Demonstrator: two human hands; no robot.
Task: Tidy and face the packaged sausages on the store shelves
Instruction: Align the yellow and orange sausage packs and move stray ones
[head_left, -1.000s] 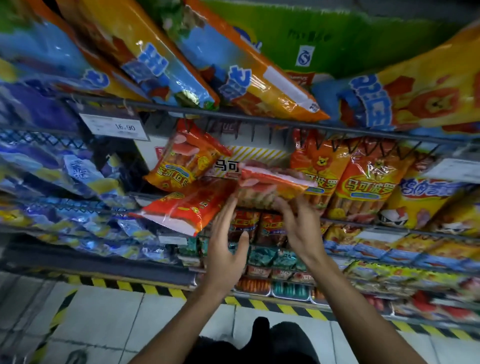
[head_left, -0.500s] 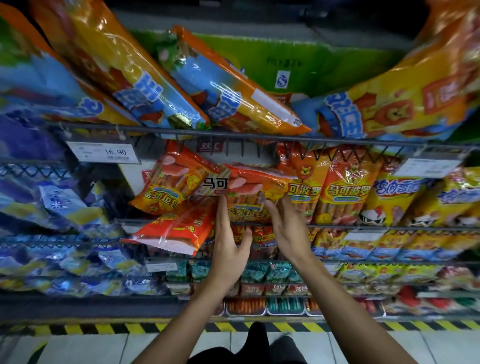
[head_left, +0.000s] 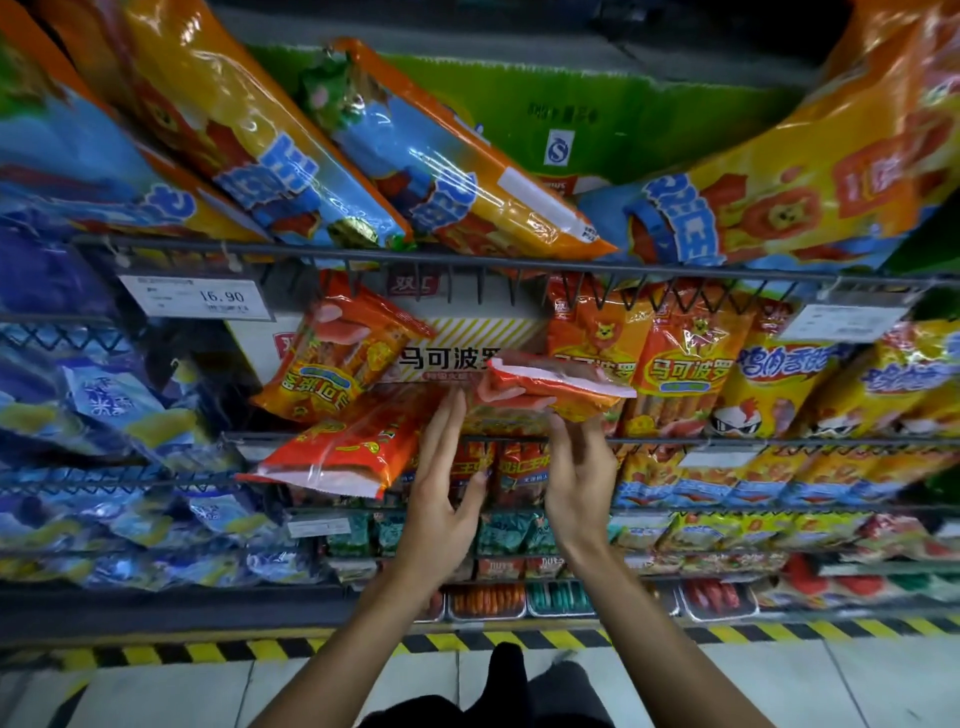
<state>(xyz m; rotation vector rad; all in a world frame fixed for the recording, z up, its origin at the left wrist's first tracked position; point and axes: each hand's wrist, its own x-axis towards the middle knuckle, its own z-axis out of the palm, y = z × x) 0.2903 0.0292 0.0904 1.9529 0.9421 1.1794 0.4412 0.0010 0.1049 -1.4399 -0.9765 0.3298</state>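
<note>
An orange-red sausage pack (head_left: 556, 382) lies almost flat at the middle shelf's front, its sealed end pointing right. My right hand (head_left: 576, 467) holds it from below, fingers curled under its underside. My left hand (head_left: 441, 483) is beside it with straight fingers touching the pack's left lower edge. Two more orange-red packs lie askew to the left: one tilted (head_left: 337, 358) against a white carton (head_left: 457, 353), one (head_left: 337, 447) sticking out over the wire shelf edge (head_left: 727, 441). Upright packs (head_left: 685, 364) stand in a row to the right.
Big orange and blue bags (head_left: 467, 171) lean over the upper shelf rail (head_left: 519, 262). A price tag (head_left: 195, 297) hangs at the left. Blue packs (head_left: 104, 405) fill the left bay. Lower shelves hold small packs and trays (head_left: 556, 597). A yellow-black stripe (head_left: 218, 649) marks the floor.
The view has tipped upward and closer to the shelf. The pack between my hands has turned flatter, its sealed end now swung out to the right; my hands stay under it.
</note>
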